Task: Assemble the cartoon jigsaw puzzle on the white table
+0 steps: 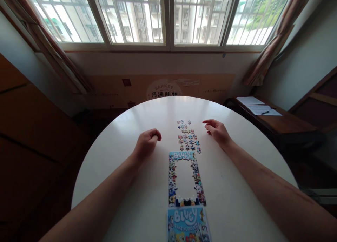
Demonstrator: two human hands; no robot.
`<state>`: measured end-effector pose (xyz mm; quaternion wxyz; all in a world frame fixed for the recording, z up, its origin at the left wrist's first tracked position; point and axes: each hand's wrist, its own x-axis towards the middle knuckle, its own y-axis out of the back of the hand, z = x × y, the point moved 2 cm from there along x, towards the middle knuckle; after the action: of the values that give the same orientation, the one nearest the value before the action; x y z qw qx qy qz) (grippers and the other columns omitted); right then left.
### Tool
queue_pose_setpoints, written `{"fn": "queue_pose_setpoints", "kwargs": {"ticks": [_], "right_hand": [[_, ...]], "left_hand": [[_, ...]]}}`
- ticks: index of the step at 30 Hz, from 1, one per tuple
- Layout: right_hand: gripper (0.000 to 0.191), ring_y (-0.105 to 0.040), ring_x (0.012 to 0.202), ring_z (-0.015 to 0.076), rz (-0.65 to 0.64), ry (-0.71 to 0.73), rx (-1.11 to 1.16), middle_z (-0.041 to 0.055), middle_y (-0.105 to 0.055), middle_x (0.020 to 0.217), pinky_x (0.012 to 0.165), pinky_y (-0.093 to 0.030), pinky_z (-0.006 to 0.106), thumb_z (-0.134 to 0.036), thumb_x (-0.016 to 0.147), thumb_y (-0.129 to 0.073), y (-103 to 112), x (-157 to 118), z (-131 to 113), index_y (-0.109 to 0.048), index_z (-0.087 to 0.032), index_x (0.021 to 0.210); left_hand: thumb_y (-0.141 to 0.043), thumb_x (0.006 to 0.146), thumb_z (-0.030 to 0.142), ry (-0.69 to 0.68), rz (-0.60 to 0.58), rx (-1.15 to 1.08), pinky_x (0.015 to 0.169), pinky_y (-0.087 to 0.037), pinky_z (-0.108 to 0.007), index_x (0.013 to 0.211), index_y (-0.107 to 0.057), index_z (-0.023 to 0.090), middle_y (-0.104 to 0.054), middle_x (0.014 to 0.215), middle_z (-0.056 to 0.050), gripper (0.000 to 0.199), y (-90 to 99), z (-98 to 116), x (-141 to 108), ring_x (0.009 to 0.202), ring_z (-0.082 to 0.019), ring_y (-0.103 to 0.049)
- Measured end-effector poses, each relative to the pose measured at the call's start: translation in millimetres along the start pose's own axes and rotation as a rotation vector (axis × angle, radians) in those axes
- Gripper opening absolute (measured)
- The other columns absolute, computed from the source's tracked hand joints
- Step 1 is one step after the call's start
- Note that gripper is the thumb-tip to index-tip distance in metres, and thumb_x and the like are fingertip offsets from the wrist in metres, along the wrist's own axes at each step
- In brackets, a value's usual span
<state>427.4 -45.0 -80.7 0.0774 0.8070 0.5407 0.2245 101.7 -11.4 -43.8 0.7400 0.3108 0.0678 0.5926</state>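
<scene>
Loose jigsaw pieces (187, 136) lie in rough rows on the white table. Left of them, my left hand (147, 141) rests on the tabletop in a loose fist, thumb against the curled fingers, and nothing shows in it. On the other side, my right hand (218, 131) lies with its index finger stretched toward the pieces and its thumb apart, touching none of them. Closer to me is a jigsaw frame (172, 179) joined along its edges, with a bare middle and "Bluey" lettering at its top. Just below it lies a blue "Bluey" picture sheet or box (187, 222), partly cut off.
The round white table (113, 158) has a curved far edge. Beyond it stand a printed cardboard panel (105, 87) and a barred window (168, 17). A brown side table (289, 124) at the right holds papers (250, 100) and a pen (265, 112).
</scene>
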Motion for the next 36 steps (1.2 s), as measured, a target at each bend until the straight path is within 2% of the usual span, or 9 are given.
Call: {"fn": "queue_pose_setpoints", "kwargs": {"ticks": [5,8,11,18,21,24,26,29,36], "right_hand": [[0.034,-0.065,0.089,0.0208,-0.031,0.057,-0.07,0.0084,-0.072,0.103,0.085,-0.052,0.036,-0.033,0.08,-0.056,-5,1,1,-0.073,-0.018,0.106],[0.034,-0.064,0.108,0.0236,-0.046,0.095,-0.132,0.0086,-0.072,0.114,0.104,-0.045,0.04,-0.028,0.081,-0.054,-6,3,1,-0.073,-0.019,0.108],[0.034,-0.06,0.12,0.0242,-0.078,0.121,-0.192,0.0083,-0.07,0.123,0.112,-0.039,0.041,-0.026,0.084,-0.053,-8,5,1,-0.072,-0.021,0.111],[0.034,-0.06,0.122,0.0237,-0.167,0.135,-0.312,0.0062,-0.069,0.127,0.113,-0.038,0.039,-0.032,0.093,-0.05,-15,5,3,-0.072,-0.024,0.117],[0.032,-0.06,0.124,0.0247,-0.18,0.073,-0.356,0.0058,-0.068,0.13,0.113,-0.038,0.041,-0.032,0.093,-0.053,-14,12,2,-0.071,-0.024,0.118],[0.03,-0.064,0.116,0.027,-0.198,-0.031,-0.388,0.0098,-0.07,0.124,0.105,-0.046,0.043,-0.029,0.093,-0.058,-17,31,-7,-0.071,-0.02,0.118],[0.027,-0.066,0.108,0.0248,-0.237,-0.08,-0.392,0.0105,-0.07,0.12,0.098,-0.051,0.042,-0.03,0.096,-0.058,-25,45,-18,-0.069,-0.018,0.119],[0.032,-0.065,0.106,0.0224,-0.314,-0.099,-0.404,0.0095,-0.063,0.126,0.09,-0.056,0.043,-0.036,0.098,-0.061,-42,59,-35,-0.062,-0.018,0.124],[0.03,-0.064,0.107,0.022,-0.349,-0.067,-0.576,0.009,-0.062,0.128,0.091,-0.056,0.043,-0.037,0.099,-0.059,-68,58,-48,-0.062,-0.019,0.123]], "left_hand": [[-0.042,0.066,0.019,-0.014,-0.002,0.027,0.059,-0.038,-0.028,0.064,-0.063,0.019,-0.06,0.059,0.001,0.021,0.1,2,0,0.058,-0.015,-0.05],[-0.043,0.067,0.019,-0.031,0.008,0.028,0.06,-0.039,-0.028,0.064,-0.063,0.019,-0.062,0.061,0.0,0.02,1.2,4,0,0.059,-0.015,-0.052],[-0.043,0.068,0.018,-0.061,0.021,0.011,0.061,-0.04,-0.028,0.065,-0.064,0.019,-0.063,0.062,0.0,0.021,1.1,6,-1,0.06,-0.015,-0.053],[-0.043,0.068,0.015,-0.072,-0.017,-0.007,0.062,-0.04,-0.028,0.065,-0.064,0.02,-0.064,0.062,0.001,0.021,-6.3,7,-3,0.06,-0.015,-0.054],[-0.043,0.066,0.014,-0.054,-0.024,-0.03,0.062,-0.039,-0.027,0.064,-0.064,0.02,-0.062,0.061,0.001,0.021,-8.3,6,-3,0.06,-0.015,-0.053],[-0.043,0.065,0.014,-0.046,-0.023,-0.042,0.06,-0.038,-0.027,0.063,-0.064,0.019,-0.06,0.059,0.001,0.022,-8.1,5,-2,0.058,-0.014,-0.051],[-0.043,0.065,0.015,-0.039,-0.021,-0.049,0.059,-0.038,-0.026,0.063,-0.064,0.019,-0.06,0.059,0.001,0.022,-7.2,3,-3,0.057,-0.014,-0.051],[-0.043,0.065,0.016,-0.022,-0.016,-0.058,0.058,-0.038,-0.026,0.065,-0.065,0.019,-0.061,0.061,0.001,0.022,-6.0,1,-4,0.058,-0.014,-0.051],[-0.043,0.064,0.017,0.002,-0.03,-0.074,0.06,-0.04,-0.026,0.064,-0.063,0.019,-0.063,0.064,0.0,0.02,-6.1,-1,-3,0.062,-0.015,-0.053]]}}
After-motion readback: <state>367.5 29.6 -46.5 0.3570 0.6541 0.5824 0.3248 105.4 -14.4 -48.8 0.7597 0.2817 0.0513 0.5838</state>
